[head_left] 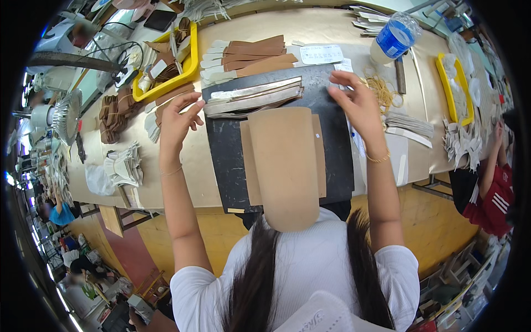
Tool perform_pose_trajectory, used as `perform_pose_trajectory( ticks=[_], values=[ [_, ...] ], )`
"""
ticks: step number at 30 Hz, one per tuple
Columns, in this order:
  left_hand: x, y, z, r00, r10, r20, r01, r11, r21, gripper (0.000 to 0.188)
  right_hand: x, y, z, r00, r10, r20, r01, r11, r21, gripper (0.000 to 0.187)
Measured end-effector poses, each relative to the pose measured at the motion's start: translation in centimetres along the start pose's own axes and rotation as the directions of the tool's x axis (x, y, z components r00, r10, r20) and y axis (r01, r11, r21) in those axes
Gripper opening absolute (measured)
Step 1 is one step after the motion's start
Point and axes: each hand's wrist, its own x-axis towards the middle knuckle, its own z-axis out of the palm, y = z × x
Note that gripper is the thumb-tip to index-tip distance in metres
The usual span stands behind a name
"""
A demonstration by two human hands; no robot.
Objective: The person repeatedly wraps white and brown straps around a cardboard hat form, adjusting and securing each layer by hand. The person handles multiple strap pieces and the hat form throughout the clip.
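Observation:
My left hand hovers at the left edge of a black board, fingers loosely bent and apart, with nothing in them. Past the board's right edge, my right hand is raised with its thumb and fingers spread, also holding nothing. Between them, on the far part of the board, lies a stack of long, thin pale strips with brown edges. Nearer me a long tan panel with rounded ends rests over a wider brown piece and overhangs the front edge.
Brown strips with pale ends lie beyond the board. A yellow tray of pieces stands far left. Rubber bands, a plastic bottle and pale strips are at right. Another person's red sleeve shows far right.

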Motion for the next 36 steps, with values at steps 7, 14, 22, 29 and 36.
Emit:
perform_pose_trajectory(
  ticks=[7, 14, 22, 29, 36],
  values=[
    [7.6, 0.4, 1.1, 0.974, 0.221, -0.053, -0.188, 0.914, 0.361, 0.022, -5.2, 3.3, -7.3, 0.964, -0.02, -0.264, -0.059, 0.956, -0.288, 0.023],
    [8.9, 2.1, 1.4, 0.982, 0.045, 0.184, -0.138, 0.835, 0.532, 0.027, -9.9, 6.4, -12.7, 0.944, -0.203, -0.262, -0.092, 0.6, -0.795, 0.022],
    [9.2, 1.5, 1.2, 0.933, 0.104, 0.345, -0.279, 0.815, 0.507, 0.018, -10.5, 10.0, -14.3, 0.955, -0.217, -0.201, -0.037, 0.585, -0.81, 0.028],
    [9.8, 2.6, 1.2, 0.96, 0.106, 0.259, -0.213, 0.877, 0.431, 0.02, -9.5, 9.9, -15.4, 0.947, -0.264, -0.182, 0.014, 0.601, -0.799, 0.023],
    [9.7, 3.3, 0.3, 0.951, 0.024, 0.307, -0.093, 0.973, 0.213, 0.023, -9.1, 8.1, -15.3, 0.961, -0.276, 0.018, 0.145, 0.448, -0.882, 0.014]
  ],
)
